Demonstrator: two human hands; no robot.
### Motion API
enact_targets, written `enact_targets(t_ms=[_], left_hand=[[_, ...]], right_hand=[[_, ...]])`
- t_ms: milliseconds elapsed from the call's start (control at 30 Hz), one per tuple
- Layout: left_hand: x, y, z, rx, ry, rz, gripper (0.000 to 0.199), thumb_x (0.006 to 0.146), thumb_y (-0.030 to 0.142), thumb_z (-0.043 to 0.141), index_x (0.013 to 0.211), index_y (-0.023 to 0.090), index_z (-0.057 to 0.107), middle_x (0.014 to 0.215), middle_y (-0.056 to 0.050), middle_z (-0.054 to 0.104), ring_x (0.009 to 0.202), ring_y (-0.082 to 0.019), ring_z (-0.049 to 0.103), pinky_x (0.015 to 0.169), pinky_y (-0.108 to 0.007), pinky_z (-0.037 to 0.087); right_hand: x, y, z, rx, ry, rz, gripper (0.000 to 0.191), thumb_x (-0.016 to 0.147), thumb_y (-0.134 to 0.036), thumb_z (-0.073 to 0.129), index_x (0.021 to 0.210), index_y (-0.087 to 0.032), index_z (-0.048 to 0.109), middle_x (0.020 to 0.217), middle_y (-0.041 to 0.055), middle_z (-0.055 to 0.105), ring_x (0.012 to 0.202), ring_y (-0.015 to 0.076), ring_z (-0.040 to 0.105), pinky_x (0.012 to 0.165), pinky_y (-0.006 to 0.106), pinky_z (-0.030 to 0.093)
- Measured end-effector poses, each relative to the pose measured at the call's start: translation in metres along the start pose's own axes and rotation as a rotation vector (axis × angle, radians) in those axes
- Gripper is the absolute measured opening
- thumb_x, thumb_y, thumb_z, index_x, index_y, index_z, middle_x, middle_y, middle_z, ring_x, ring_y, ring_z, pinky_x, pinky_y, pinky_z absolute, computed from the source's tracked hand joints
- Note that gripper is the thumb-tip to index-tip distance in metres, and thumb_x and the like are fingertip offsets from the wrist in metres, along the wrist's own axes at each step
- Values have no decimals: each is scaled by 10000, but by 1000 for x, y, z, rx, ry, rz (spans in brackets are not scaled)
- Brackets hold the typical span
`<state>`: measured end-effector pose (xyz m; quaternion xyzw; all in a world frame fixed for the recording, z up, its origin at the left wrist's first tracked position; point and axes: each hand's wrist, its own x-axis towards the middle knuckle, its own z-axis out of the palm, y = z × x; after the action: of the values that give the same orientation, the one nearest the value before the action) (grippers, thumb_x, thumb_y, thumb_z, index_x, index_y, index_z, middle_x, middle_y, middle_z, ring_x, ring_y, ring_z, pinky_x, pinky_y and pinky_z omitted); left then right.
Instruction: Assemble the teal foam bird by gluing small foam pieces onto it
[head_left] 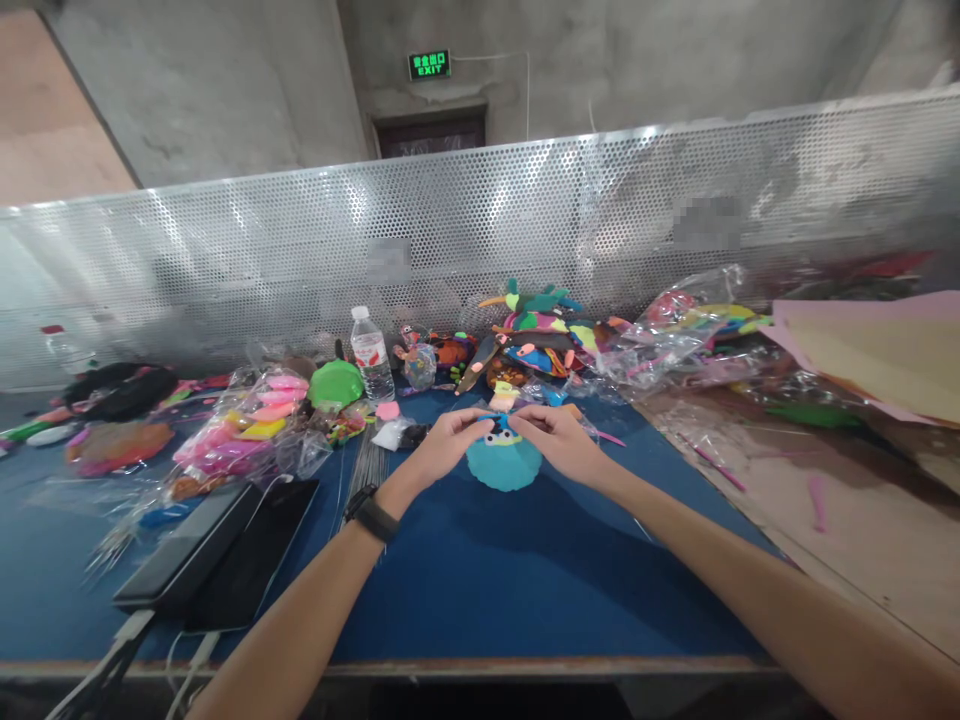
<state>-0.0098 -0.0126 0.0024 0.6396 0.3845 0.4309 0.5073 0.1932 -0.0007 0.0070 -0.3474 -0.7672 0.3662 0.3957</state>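
Note:
A round, flat turquoise modelling clay figure [504, 468] is over the blue tabletop, in front of me. It has two small eyes, a pale yellow band and darker blue clay at its top. My left hand [455, 440] pinches the top left of this figure, thumb against fingers; a dark watch is on that wrist. From the other side, my right hand [561, 440] pinches the top right edge. The fingertips of both hands nearly meet around the darker blue piece and partly hide it. A pale yellow and pink clay lump [503, 395] is just behind the hands.
A water bottle [372, 355] stands behind bagged clay [247, 425] and a green dome [335, 384]. Thin wires [367, 465] lie left of my hands. A phone [259, 555] and power bank [187, 548] with cables are nearer. Clay figures [536, 340] pile against the perforated metal screen [480, 230].

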Motion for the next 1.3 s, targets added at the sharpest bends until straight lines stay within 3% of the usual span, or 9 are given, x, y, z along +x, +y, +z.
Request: enact_targets(t_ms=[133, 300, 500, 633, 800, 1000, 1200, 1300], left_hand=[[2, -5, -5, -61, 0, -70, 376, 810, 381, 627, 1126, 181, 671, 940, -69, 691, 693, -139, 609, 610, -246, 459], [0, 1, -3, 1, -7, 3, 399, 755, 337, 702, 1114, 165, 680, 952, -77, 702, 779, -162, 613, 675, -263, 468], [-3, 8, 3, 54, -34, 102, 341, 789, 363, 681, 1062, 160, 697, 989, -71, 697, 832, -169, 614, 746, -282, 469], [-1, 5, 2, 107, 0, 114, 362, 814, 391, 650, 1084, 155, 695, 976, -75, 701, 810, -170, 610, 723, -277, 460], [0, 0, -3, 203, 72, 82, 382, 864, 459, 560, 1024, 151, 720, 811, -44, 684, 670, -140, 553, 581, -238, 395], [-1, 4, 3, 171, 58, 127, 344, 829, 436, 622, 985, 146, 723, 889, -65, 700, 735, -151, 575, 654, -255, 423], [-1, 5, 3, 225, 109, 109, 377, 837, 482, 589, 883, 133, 724, 771, -40, 663, 664, -134, 540, 593, -242, 392], [-2, 5, 0, 198, 44, 10, 405, 852, 514, 550, 962, 154, 698, 793, -31, 642, 650, -124, 536, 556, -224, 396]], right_hand=[[0, -1, -1, -3, 2, 12, 385, 884, -525, 497, 835, -176, 652, 693, 11, 562, 605, 127, 460, 523, 242, 353], [0, -1, -2, -8, -8, 7, 366, 884, -509, 506, 806, -180, 645, 645, -9, 530, 563, 113, 424, 501, 239, 310], [1, 2, -1, -20, -8, 8, 368, 892, -505, 491, 804, -182, 644, 633, -10, 522, 547, 113, 404, 495, 243, 296], [1, 4, -2, -36, -14, 13, 388, 887, -525, 487, 819, -179, 648, 634, -9, 524, 540, 111, 398, 487, 243, 292], [1, 2, -2, -71, -5, -1, 389, 882, -526, 494, 778, -177, 629, 618, -15, 490, 542, 107, 374, 485, 240, 272], [2, 5, -1, -41, -20, 4, 386, 895, -515, 477, 780, -176, 620, 611, -20, 475, 534, 104, 355, 494, 241, 270], [2, 4, -1, -72, -19, 14, 390, 886, -520, 487, 794, -171, 636, 619, -14, 496, 534, 106, 367, 493, 241, 277], [2, 3, -1, -92, -14, 27, 391, 881, -516, 492, 823, -166, 655, 634, -3, 519, 551, 114, 395, 498, 241, 288]])
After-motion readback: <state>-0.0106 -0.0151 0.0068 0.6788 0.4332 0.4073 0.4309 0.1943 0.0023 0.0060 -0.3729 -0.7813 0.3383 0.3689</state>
